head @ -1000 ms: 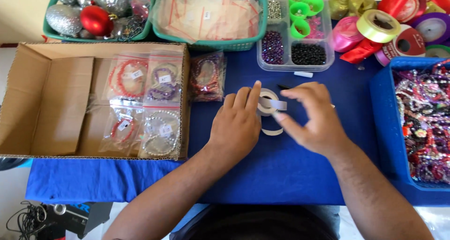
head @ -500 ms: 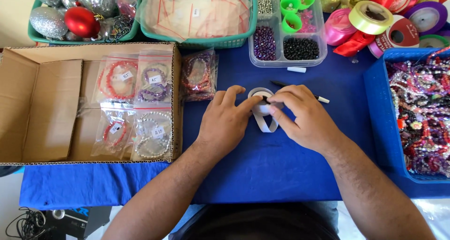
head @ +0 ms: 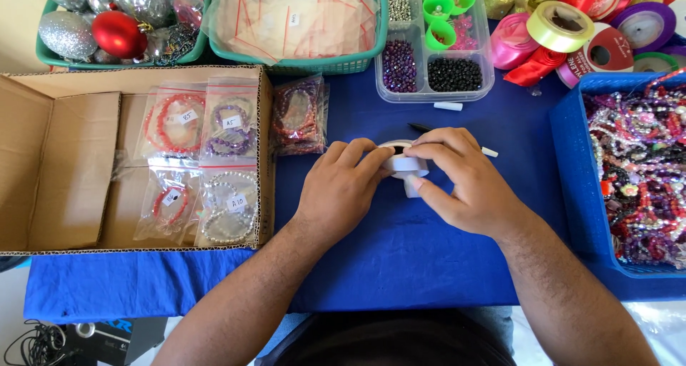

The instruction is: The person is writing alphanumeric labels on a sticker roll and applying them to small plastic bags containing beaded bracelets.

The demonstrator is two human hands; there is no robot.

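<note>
Here both hands meet over the blue-covered table (head: 400, 266): the left hand (head: 341, 191) and right hand (head: 464, 184) each pinch a white roll of tape (head: 404, 164) between fingertips, mid-table. A black pen (head: 421, 128) lies just behind it, and a cardboard box (head: 64, 159) of bagged bracelets sits to the left.

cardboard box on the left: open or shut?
Open. The cardboard box has its flap folded out to the left, and four clear bags of bracelets show lying inside it.
</note>
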